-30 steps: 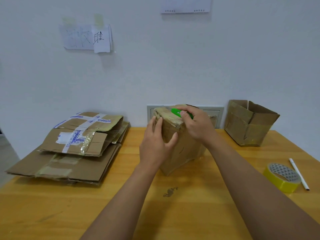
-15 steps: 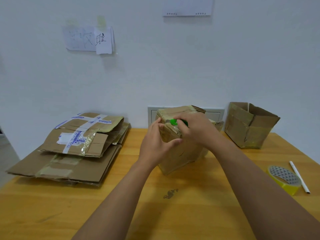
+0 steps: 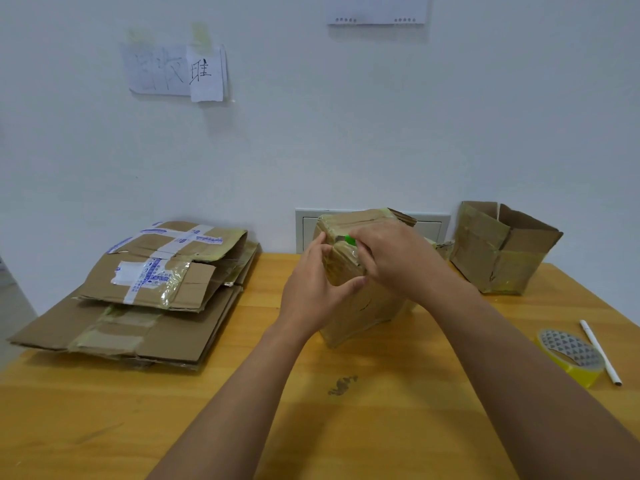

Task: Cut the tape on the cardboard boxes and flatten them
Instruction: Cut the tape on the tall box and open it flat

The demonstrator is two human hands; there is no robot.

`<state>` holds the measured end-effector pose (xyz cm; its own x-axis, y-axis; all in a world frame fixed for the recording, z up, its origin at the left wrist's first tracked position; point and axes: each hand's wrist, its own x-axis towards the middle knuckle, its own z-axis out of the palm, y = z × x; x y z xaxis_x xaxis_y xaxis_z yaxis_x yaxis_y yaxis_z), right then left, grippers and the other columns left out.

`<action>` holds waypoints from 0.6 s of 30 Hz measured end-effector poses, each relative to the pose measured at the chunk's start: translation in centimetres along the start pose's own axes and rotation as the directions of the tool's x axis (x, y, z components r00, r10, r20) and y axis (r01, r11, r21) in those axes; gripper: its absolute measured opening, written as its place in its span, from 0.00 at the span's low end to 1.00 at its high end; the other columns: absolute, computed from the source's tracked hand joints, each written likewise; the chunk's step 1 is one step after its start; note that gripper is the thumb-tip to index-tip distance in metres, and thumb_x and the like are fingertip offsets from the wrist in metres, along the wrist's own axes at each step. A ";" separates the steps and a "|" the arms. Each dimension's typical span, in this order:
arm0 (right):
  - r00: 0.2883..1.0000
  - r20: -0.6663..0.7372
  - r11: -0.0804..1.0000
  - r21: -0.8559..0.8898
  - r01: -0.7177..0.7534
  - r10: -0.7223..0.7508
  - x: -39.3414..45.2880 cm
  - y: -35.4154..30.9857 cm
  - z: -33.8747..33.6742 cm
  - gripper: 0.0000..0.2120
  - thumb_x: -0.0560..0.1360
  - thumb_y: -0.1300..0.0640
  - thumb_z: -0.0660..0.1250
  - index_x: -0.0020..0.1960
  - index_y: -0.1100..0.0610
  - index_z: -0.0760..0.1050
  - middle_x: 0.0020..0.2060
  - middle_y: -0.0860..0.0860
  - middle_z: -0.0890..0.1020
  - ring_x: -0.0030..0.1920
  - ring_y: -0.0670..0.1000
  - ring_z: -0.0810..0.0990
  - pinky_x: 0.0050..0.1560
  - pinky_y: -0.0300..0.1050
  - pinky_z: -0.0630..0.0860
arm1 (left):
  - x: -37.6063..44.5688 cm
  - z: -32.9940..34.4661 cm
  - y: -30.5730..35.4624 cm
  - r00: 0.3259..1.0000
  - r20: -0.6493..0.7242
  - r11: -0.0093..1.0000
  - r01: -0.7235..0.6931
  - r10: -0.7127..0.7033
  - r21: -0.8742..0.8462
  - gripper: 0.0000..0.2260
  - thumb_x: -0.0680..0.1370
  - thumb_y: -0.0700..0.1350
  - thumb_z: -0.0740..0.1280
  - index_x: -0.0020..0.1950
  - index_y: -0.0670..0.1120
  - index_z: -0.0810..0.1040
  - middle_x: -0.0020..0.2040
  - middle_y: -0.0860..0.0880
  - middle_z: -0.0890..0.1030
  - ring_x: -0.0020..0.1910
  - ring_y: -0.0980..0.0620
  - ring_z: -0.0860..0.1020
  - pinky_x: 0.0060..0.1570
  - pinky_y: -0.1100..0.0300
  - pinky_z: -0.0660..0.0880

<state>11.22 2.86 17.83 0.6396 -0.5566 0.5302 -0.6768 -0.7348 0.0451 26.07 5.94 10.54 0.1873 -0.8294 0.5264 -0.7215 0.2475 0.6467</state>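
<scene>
Head view, left to right: a stack of flattened boxes [image 3: 138,292] lies at centre left on the table [image 3: 242,427], judged finished. At centre, the left hand [image 3: 311,289] grasps the near corner of the taped box [image 3: 360,306], which stands tilted on the table; the right hand [image 3: 391,258] clenches a green cutter [image 3: 350,240] at the box's top edge. An open box [image 3: 498,247] at centre right remains unflattened. A tape roll [image 3: 571,355] and pen [image 3: 599,351] lie at lower right. Against the earlier frames, the cutter sits lower and further left along the taped edge.
</scene>
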 end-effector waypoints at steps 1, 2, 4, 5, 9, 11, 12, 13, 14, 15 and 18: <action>1.000 0.018 1.000 -0.006 0.002 -0.002 0.1 0.0 -0.1 0.13 0.80 0.58 0.58 0.57 0.59 0.78 0.48 0.54 0.84 0.49 0.55 0.79 0.55 0.51 0.75 | -0.1 0.0 0.0 1.000 0.001 1.000 -0.004 0.004 0.003 0.40 0.70 0.62 0.73 0.75 0.46 0.64 0.77 0.54 0.64 0.72 0.56 0.66 0.62 0.63 0.67; 0.999 0.035 1.000 -0.007 0.005 -0.004 0.3 0.0 -0.2 0.12 0.80 0.58 0.58 0.57 0.59 0.78 0.48 0.54 0.84 0.48 0.55 0.79 0.53 0.51 0.75 | -0.1 0.0 -0.1 1.000 0.008 1.000 -0.004 0.004 0.000 0.41 0.69 0.63 0.73 0.75 0.46 0.63 0.77 0.54 0.64 0.72 0.56 0.66 0.62 0.62 0.68; 0.997 0.075 1.000 -0.006 0.000 0.000 0.4 0.0 -0.5 0.11 0.79 0.58 0.59 0.55 0.59 0.79 0.45 0.54 0.83 0.44 0.54 0.79 0.47 0.51 0.76 | -0.2 -0.2 0.0 0.999 0.032 0.999 0.016 -0.015 -0.031 0.46 0.68 0.66 0.72 0.78 0.47 0.60 0.74 0.54 0.68 0.71 0.56 0.67 0.62 0.59 0.70; 0.995 0.095 1.000 -0.011 -0.004 0.005 0.4 -0.1 -0.9 0.11 0.79 0.59 0.59 0.53 0.58 0.79 0.43 0.53 0.83 0.42 0.53 0.78 0.44 0.50 0.76 | -0.2 -0.3 0.0 0.998 0.044 0.998 0.036 -0.034 -0.048 0.47 0.67 0.66 0.73 0.79 0.47 0.59 0.73 0.54 0.70 0.70 0.56 0.68 0.61 0.59 0.71; 0.989 0.143 0.999 -0.020 -0.043 0.045 0.0 -0.1 -2.4 0.11 0.80 0.58 0.58 0.48 0.59 0.78 0.39 0.54 0.81 0.38 0.52 0.76 0.39 0.48 0.73 | 0.2 -0.7 -0.6 0.995 0.006 0.991 0.099 -0.099 -0.087 0.48 0.65 0.70 0.72 0.77 0.46 0.63 0.70 0.54 0.73 0.69 0.55 0.70 0.60 0.60 0.72; 0.992 0.110 0.998 0.016 -0.058 0.056 -0.1 0.1 -2.9 0.12 0.80 0.57 0.58 0.52 0.59 0.79 0.41 0.54 0.82 0.39 0.52 0.76 0.42 0.50 0.75 | 0.3 -0.7 -0.3 0.996 0.029 0.994 0.082 -0.080 -0.066 0.46 0.67 0.66 0.74 0.77 0.45 0.62 0.71 0.54 0.72 0.69 0.55 0.70 0.60 0.60 0.71; 0.995 0.079 0.996 0.062 -0.070 0.065 -0.1 0.2 -3.1 0.12 0.80 0.57 0.58 0.54 0.59 0.79 0.42 0.53 0.82 0.39 0.51 0.76 0.41 0.48 0.74 | 0.4 -0.6 -0.2 0.997 0.043 0.996 0.068 -0.065 -0.054 0.45 0.68 0.65 0.74 0.77 0.45 0.63 0.72 0.54 0.71 0.69 0.55 0.70 0.60 0.59 0.72; 0.996 0.046 0.991 0.109 -0.079 0.075 -0.1 0.3 -3.2 0.12 0.80 0.57 0.59 0.57 0.58 0.79 0.43 0.53 0.83 0.38 0.50 0.75 0.40 0.45 0.72 | 0.4 -0.5 0.1 0.997 0.048 0.997 0.056 -0.054 -0.047 0.44 0.68 0.64 0.75 0.76 0.45 0.63 0.72 0.54 0.71 0.69 0.55 0.70 0.60 0.58 0.73; 0.997 0.017 0.987 0.137 -0.080 0.079 -0.2 0.4 -3.3 0.13 0.80 0.57 0.59 0.59 0.58 0.79 0.44 0.53 0.83 0.38 0.49 0.75 0.39 0.44 0.69 | 0.4 -0.4 0.1 0.998 0.047 0.998 0.052 -0.050 -0.046 0.44 0.68 0.64 0.75 0.76 0.45 0.63 0.72 0.54 0.71 0.69 0.55 0.70 0.61 0.56 0.73; 0.997 0.011 0.986 0.146 -0.081 0.080 -0.2 0.5 -3.3 0.13 0.80 0.58 0.59 0.60 0.58 0.78 0.46 0.53 0.83 0.39 0.49 0.74 0.40 0.43 0.68 | 0.4 -0.4 0.2 0.998 0.040 0.997 0.051 -0.049 -0.050 0.44 0.67 0.64 0.75 0.76 0.45 0.63 0.72 0.54 0.70 0.69 0.55 0.70 0.61 0.55 0.73; 0.996 0.066 0.986 0.150 -0.075 0.066 -0.3 0.5 -2.3 0.13 0.81 0.57 0.59 0.59 0.59 0.79 0.49 0.54 0.83 0.46 0.52 0.77 0.46 0.48 0.72 | 0.3 -0.2 0.0 0.999 0.032 0.998 0.045 -0.043 -0.047 0.44 0.67 0.63 0.76 0.76 0.45 0.64 0.74 0.53 0.69 0.70 0.55 0.69 0.63 0.54 0.73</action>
<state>9.85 3.49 19.64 0.6163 -0.6279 0.4754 -0.6606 -0.7407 -0.1220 26.28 5.76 10.79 0.1967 -0.8551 0.4796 -0.6804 0.2331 0.6947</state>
